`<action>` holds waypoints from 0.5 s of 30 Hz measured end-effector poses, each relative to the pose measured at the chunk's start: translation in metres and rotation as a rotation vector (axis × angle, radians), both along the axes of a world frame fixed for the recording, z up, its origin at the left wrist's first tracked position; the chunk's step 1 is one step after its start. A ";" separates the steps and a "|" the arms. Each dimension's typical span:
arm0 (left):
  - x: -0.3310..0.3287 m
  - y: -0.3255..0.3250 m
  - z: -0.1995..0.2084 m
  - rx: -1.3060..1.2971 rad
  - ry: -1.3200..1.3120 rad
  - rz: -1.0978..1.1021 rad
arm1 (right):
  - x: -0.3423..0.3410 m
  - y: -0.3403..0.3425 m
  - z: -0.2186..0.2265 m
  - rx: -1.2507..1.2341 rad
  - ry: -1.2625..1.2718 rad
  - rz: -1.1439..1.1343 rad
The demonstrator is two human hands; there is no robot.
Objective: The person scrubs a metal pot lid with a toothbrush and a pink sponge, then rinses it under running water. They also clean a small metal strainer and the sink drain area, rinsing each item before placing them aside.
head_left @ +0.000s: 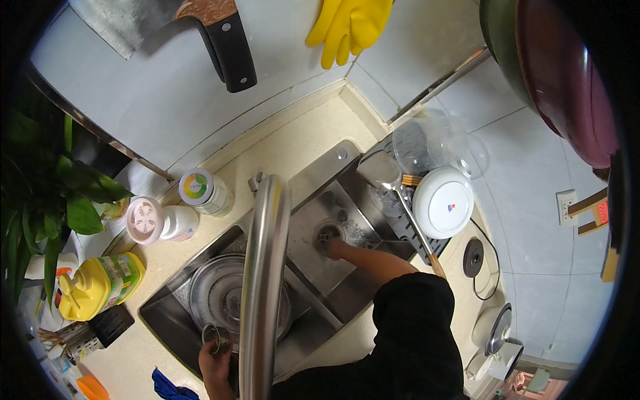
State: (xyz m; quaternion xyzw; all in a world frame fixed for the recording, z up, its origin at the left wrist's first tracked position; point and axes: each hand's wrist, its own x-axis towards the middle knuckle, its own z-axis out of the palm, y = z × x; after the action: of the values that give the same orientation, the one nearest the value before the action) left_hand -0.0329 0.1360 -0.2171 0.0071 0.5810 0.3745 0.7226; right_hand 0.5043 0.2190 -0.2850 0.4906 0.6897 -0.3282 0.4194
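My left hand (pixel 215 365) is closed around a small round cup-shaped thing (pixel 215 338) with a thin rim, perhaps a drain strainer. It is over the near left corner of the left sink basin, beside a large round pan or lid (pixel 212 287) lying inside. My right hand (pixel 331 248) reaches down into the right basin (pixel 337 207), at the drain hole (pixel 328 233). Its fingers are in shadow and partly hidden in the drain. The tall steel faucet (pixel 261 280) stands between the two hands and covers part of the left basin.
On the right, a drying rack (pixel 405 230) holds a white plate (pixel 443 203), clear containers (pixel 420 143) and a spatula (pixel 381 171). Jars (pixel 212 195) and a yellow detergent jug (pixel 100 287) stand left. Yellow gloves (pixel 350 30) and a black-handled cleaver (pixel 227 50) hang behind.
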 end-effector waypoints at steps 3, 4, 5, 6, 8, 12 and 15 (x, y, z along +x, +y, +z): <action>-0.002 -0.010 -0.014 0.204 0.321 -0.294 | 0.009 0.001 -0.017 0.226 0.205 0.022; 0.001 -0.008 -0.013 0.214 0.325 -0.292 | 0.010 0.003 -0.017 0.277 0.240 0.001; 0.019 0.004 0.014 0.101 0.119 -0.083 | 0.012 0.009 -0.011 0.302 0.251 -0.046; 0.033 0.014 0.037 0.018 0.004 0.039 | 0.012 0.012 -0.003 0.319 0.257 -0.097; 0.057 0.037 0.081 -0.124 -0.117 0.189 | 0.006 0.005 0.008 0.318 0.232 -0.213; 0.028 0.020 0.037 -0.094 -0.201 0.141 | 0.013 -0.011 0.046 0.319 0.090 -0.399; 0.029 0.018 0.042 -0.076 -0.226 0.186 | 0.015 0.014 0.085 0.403 -0.068 -0.514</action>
State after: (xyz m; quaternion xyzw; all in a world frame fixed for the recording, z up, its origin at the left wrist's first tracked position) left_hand -0.0041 0.1543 -0.1755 -0.1165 0.5077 0.4159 0.7455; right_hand 0.5194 0.2326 -0.2002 0.7323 0.5801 -0.2638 0.2401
